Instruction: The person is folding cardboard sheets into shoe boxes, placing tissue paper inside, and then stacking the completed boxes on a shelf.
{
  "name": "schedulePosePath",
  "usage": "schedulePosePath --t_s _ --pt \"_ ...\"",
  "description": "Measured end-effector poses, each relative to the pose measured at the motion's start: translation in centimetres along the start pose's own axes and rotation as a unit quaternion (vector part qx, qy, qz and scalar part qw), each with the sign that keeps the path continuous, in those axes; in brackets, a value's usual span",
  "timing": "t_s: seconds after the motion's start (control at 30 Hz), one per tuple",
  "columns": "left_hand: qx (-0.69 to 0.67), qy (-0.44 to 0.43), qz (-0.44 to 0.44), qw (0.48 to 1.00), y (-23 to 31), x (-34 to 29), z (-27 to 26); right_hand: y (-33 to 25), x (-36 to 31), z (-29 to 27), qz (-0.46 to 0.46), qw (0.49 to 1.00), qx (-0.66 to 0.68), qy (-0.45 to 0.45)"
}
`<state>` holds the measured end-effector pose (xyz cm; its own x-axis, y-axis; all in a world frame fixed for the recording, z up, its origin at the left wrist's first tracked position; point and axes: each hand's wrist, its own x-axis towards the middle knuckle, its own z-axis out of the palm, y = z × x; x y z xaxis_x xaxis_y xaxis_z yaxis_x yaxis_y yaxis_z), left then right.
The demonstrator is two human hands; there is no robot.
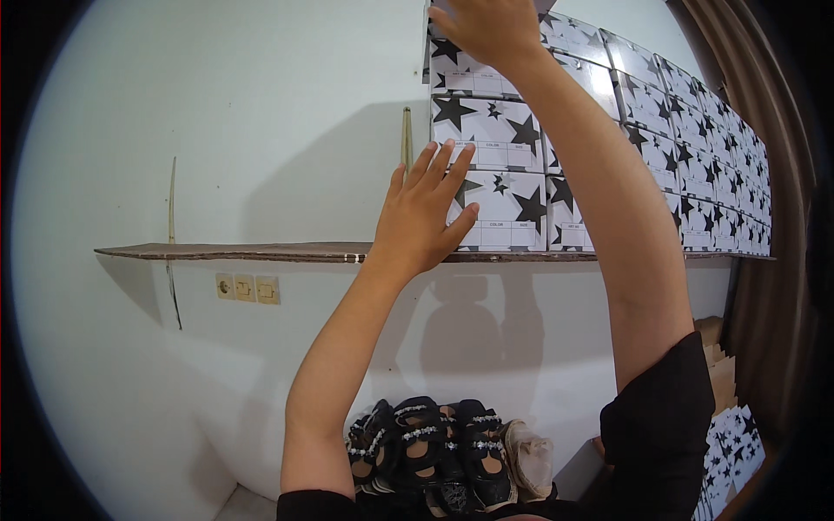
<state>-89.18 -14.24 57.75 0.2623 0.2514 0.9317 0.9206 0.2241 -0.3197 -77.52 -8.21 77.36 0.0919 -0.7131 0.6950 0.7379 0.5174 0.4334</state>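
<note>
White shoe boxes with black stars are stacked on a wall shelf. My left hand [427, 208] is open, its fingers spread in front of the left end of the stack, by a lower shoe box [512, 198] and the shoe box above it [521, 117]. I cannot tell whether its fingertips press on them. Raised higher, my right hand [493, 33] is at the upper left shoe box [465, 76], near the stack's top. Its thumb points left; the other fingers are cut off by the upper edge, so their grip is hidden.
The brown shelf [261, 252] runs along the white wall, above a socket and switches [248, 288]. Black sandals with shiny straps [426, 443] and a pale shoe [530, 456] lie below. At right are a brown curtain [773, 286] and star-patterned cardboard [730, 456].
</note>
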Motion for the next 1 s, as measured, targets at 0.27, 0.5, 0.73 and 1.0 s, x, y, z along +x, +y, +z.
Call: schedulePosePath --t_s 0.27,0.5,0.73,1.0 --pt "0.038 -0.021 -0.045 0.998 -0.6 0.0 1.5 0.0 -1.3 6.3 -0.071 0.962 0.06 -0.257" --pt "-0.014 -0.073 -0.058 0.996 -1.2 -0.3 1.4 -1.3 -3.8 4.2 0.113 0.991 0.065 0.033" --pt "-0.04 -0.081 -0.061 0.994 -0.6 0.1 1.4 1.5 -5.6 6.1 0.159 0.943 0.12 -0.265" --pt "-0.013 -0.003 -0.028 1.0 -0.6 0.0 0.8 -0.1 -9.0 -3.8 0.081 0.969 0.197 -0.127"
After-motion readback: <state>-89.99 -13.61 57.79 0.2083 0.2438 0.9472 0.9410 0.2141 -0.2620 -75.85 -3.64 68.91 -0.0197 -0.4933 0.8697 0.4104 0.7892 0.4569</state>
